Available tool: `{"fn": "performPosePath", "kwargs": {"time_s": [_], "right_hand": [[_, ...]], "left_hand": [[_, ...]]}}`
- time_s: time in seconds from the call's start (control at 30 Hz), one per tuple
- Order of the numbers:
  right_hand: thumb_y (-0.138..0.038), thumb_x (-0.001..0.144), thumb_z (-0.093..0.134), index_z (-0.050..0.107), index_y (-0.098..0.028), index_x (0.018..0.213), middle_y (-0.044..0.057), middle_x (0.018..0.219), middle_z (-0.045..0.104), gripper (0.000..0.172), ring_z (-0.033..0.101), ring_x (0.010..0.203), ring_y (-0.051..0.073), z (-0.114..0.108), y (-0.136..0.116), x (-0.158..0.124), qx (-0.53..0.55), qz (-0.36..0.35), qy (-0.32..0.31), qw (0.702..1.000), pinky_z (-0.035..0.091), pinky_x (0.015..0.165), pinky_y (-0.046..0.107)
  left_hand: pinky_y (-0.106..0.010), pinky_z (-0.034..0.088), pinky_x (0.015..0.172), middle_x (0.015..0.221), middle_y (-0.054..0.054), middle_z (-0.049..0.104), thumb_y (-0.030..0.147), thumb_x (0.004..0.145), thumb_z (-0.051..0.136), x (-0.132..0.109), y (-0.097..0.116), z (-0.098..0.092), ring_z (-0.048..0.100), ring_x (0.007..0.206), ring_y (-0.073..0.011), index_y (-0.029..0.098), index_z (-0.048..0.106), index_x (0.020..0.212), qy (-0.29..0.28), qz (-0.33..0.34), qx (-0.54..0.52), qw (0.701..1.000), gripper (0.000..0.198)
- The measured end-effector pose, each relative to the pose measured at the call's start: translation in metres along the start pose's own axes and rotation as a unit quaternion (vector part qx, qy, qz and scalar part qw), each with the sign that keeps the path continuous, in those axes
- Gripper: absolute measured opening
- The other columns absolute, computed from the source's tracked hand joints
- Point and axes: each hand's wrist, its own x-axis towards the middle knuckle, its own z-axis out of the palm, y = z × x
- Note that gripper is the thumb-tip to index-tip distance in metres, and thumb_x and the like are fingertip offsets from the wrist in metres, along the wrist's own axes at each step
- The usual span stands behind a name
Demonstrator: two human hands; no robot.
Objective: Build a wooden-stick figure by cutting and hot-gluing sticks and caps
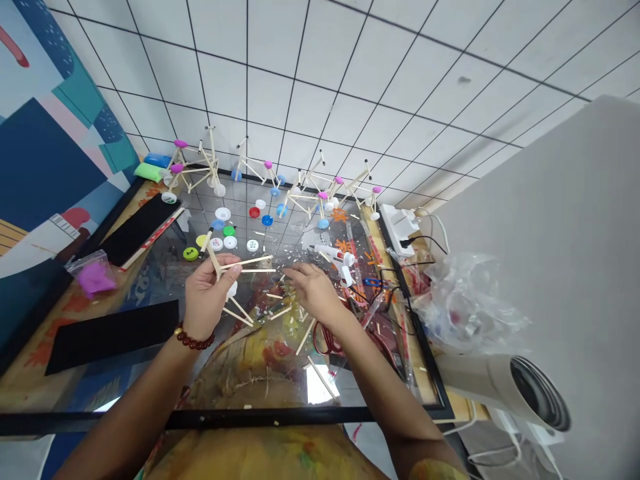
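My left hand (207,293) is closed around a small frame of pale wooden sticks (245,262), pinching it between thumb and fingers. Two of its sticks point right, toward my other hand, and a black-tipped stick rises above the fingers. Below the hand are a white round piece (232,289) and two angled sticks (240,312); whether they join the held frame I cannot tell. My right hand (315,290) reaches low over the glass tabletop among wood scraps, palm down, fingers stretched and slightly bent. Nothing shows in it. A white glue gun (343,260) lies just beyond it.
Several stick figures with pink discs and bottle-cap feet (323,195) stand along the tiled wall. Loose bottle caps (229,231) lie mid-table. Cut sticks (305,337) are near me, black sheets (115,333) at left, a power strip (397,230) and plastic bags (465,300) at right.
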Motion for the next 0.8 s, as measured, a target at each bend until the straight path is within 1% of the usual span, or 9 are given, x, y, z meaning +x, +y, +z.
{"fn": "performPosePath", "kwargs": {"time_s": [0.07,0.13,0.27,0.37,0.43,0.5,0.57,0.7,0.8], "right_hand": [[-0.014,0.094,0.049,0.064,-0.026,0.130,0.010,0.128,0.064,0.040,0.057,0.109,0.024,0.007,0.003,0.011,-0.052,-0.001,-0.011,0.999,0.042,0.092,0.036],[-0.019,0.095,0.051,0.068,-0.026,0.122,0.010,0.120,0.066,0.032,0.057,0.105,0.026,0.012,0.005,0.018,-0.088,0.019,-0.025,0.996,0.042,0.088,0.036],[-0.024,0.096,0.052,0.069,-0.022,0.116,0.011,0.110,0.068,0.026,0.057,0.100,0.026,0.011,0.000,0.012,-0.100,0.069,-0.002,0.993,0.041,0.085,0.037],[-0.024,0.097,0.051,0.067,-0.022,0.119,0.010,0.115,0.068,0.028,0.058,0.102,0.024,0.008,-0.012,-0.007,-0.055,0.012,-0.026,0.998,0.041,0.086,0.036],[-0.022,0.095,0.054,0.069,-0.023,0.114,0.009,0.114,0.069,0.025,0.060,0.103,0.024,0.005,-0.020,-0.021,-0.030,-0.029,-0.064,0.997,0.042,0.087,0.037],[-0.021,0.093,0.057,0.071,-0.023,0.108,0.008,0.111,0.070,0.020,0.061,0.103,0.024,0.002,-0.025,-0.030,0.008,-0.035,-0.073,0.997,0.043,0.089,0.039],[-0.023,0.093,0.058,0.070,-0.023,0.109,0.008,0.109,0.071,0.020,0.063,0.102,0.023,-0.001,-0.027,-0.032,0.074,-0.006,-0.029,0.997,0.045,0.090,0.038],[-0.030,0.095,0.057,0.064,-0.022,0.123,0.010,0.116,0.070,0.030,0.066,0.096,0.019,0.002,-0.027,-0.020,0.196,0.037,0.112,0.974,0.049,0.088,0.033],[-0.028,0.096,0.056,0.071,-0.022,0.110,0.007,0.102,0.075,0.021,0.068,0.090,0.018,0.009,-0.028,-0.010,0.196,0.007,0.141,0.970,0.048,0.084,0.031]], "left_hand": [[-0.032,0.053,0.083,0.094,-0.005,0.073,0.039,0.073,0.078,0.001,0.001,0.000,0.067,0.092,-0.0203,0.018,0.073,0.089,0.007,0.009,0.010,1.000,0.027],[-0.032,0.053,0.083,0.094,-0.005,0.073,0.039,0.074,0.077,0.002,0.001,-0.001,0.067,0.093,-0.0204,0.018,0.073,0.088,0.008,0.017,0.018,1.000,0.025],[-0.032,0.054,0.084,0.095,-0.005,0.073,0.036,0.074,0.077,0.003,0.000,-0.001,0.067,0.094,-0.0202,0.018,0.072,0.087,0.002,0.026,0.020,0.999,0.023],[-0.031,0.054,0.082,0.097,-0.005,0.072,0.032,0.072,0.078,0.002,-0.002,-0.001,0.067,0.094,-0.0195,0.018,0.071,0.087,-0.006,0.028,0.020,0.999,0.021],[-0.030,0.054,0.081,0.098,-0.004,0.072,0.028,0.072,0.078,0.001,-0.002,0.000,0.067,0.094,-0.0188,0.018,0.070,0.086,-0.016,0.029,0.024,0.999,0.019],[-0.030,0.054,0.083,0.098,-0.004,0.071,0.026,0.072,0.077,-0.001,-0.001,0.001,0.067,0.094,-0.0186,0.018,0.070,0.086,-0.025,0.037,0.033,0.998,0.018],[-0.031,0.053,0.084,0.097,-0.004,0.071,0.026,0.073,0.076,-0.003,0.001,0.002,0.067,0.095,-0.0188,0.018,0.069,0.085,-0.034,0.050,0.043,0.997,0.016],[-0.032,0.053,0.087,0.095,-0.005,0.071,0.025,0.073,0.076,-0.008,0.005,0.006,0.067,0.094,-0.0188,0.017,0.069,0.084,-0.065,0.061,0.052,0.995,0.015],[-0.032,0.054,0.084,0.095,-0.005,0.071,0.027,0.072,0.078,-0.012,0.004,0.008,0.067,0.092,-0.0190,0.017,0.070,0.084,-0.081,0.040,0.046,0.995,0.017]]}}
